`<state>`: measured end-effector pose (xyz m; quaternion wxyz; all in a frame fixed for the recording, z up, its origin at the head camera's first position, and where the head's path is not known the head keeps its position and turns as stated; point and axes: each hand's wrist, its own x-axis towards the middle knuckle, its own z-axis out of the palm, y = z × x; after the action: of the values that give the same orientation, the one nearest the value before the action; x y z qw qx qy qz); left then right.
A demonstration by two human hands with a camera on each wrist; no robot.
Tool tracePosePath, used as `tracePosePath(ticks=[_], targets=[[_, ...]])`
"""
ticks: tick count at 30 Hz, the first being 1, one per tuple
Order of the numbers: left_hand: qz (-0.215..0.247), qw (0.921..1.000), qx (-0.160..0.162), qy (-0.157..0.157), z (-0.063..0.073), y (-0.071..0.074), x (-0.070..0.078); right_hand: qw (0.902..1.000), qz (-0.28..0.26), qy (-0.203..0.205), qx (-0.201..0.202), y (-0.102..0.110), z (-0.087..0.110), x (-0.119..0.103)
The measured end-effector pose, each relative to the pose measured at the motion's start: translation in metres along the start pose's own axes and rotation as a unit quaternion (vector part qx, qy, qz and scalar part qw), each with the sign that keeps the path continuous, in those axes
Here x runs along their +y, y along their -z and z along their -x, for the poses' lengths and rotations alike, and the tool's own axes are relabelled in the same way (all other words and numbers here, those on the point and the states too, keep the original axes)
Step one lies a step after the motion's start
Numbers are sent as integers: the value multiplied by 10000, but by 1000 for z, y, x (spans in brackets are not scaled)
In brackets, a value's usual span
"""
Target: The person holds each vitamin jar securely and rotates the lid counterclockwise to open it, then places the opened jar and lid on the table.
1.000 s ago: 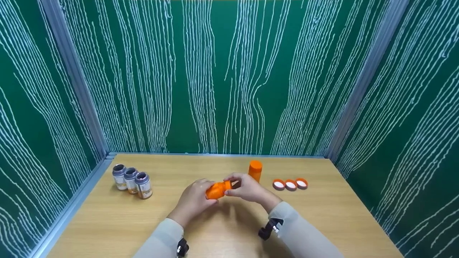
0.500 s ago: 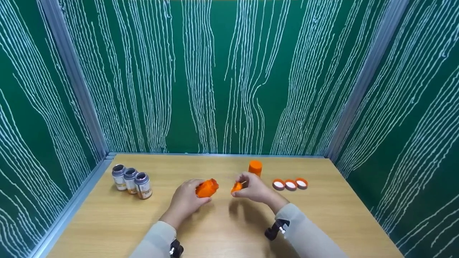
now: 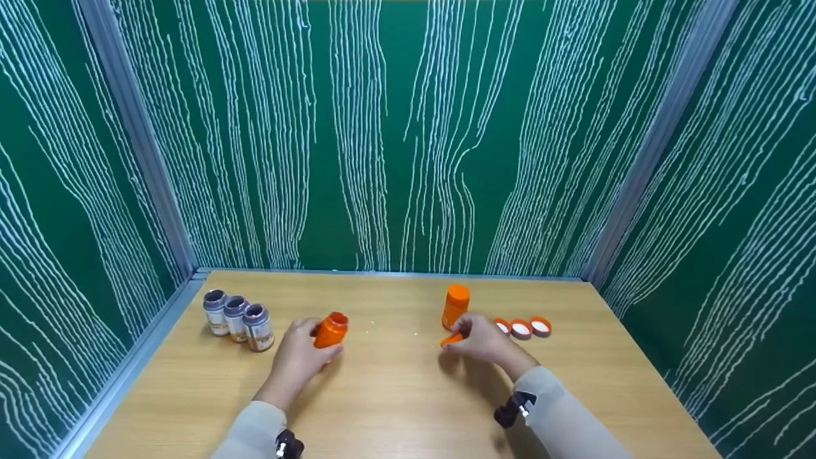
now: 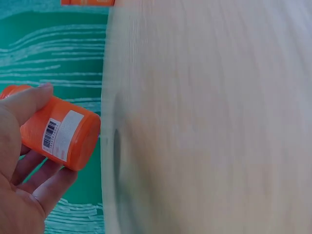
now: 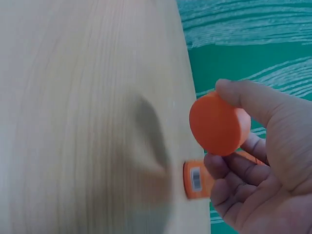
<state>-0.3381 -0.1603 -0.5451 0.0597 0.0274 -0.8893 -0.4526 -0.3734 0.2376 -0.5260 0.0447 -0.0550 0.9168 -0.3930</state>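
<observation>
My left hand grips an orange bottle, its uncapped mouth facing up and tilted slightly right. In the left wrist view, a label with a barcode shows near the base of that bottle, fingers and thumb around its body. My right hand pinches a round orange cap over the table. The right wrist view shows the smooth top of the cap between thumb and fingers. Just behind this hand stands a second orange bottle with its cap on.
Three open jars with grey necks and white labels stand in a slanting row at the left. At the right, three orange-rimmed caps lie with white insides up. A few tiny pale specks dot the wooden table. Green walls enclose it.
The cap has come off the orange bottle. My left hand has carried the bottle left and turned it more upright, while my right hand has moved right with the cap.
</observation>
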Motion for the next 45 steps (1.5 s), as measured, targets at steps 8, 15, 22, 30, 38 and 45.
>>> tracePosePath(ticks=[8, 15, 22, 30, 38, 45], targets=[[-553, 9979, 327, 120, 1, 18, -20, 9986, 239, -400, 240, 10, -8, 23], [-752, 9947, 507, 479, 1, 33, -30, 9962, 260, -749, 363, 13, -19, 37], [-1044, 9898, 429, 870, -3, 45, -29, 9951, 296, -894, 285, 14, -27, 44], [-1396, 9836, 396, 1074, -4, 59, -28, 9947, 287, -917, 351, 18, -27, 48], [-1497, 9812, 329, 1173, -5, 70, -30, 9939, 392, -936, 426, 20, -28, 52], [-1404, 9822, 368, 1192, -8, 72, -32, 9933, 417, -1001, 398, 23, -28, 50]])
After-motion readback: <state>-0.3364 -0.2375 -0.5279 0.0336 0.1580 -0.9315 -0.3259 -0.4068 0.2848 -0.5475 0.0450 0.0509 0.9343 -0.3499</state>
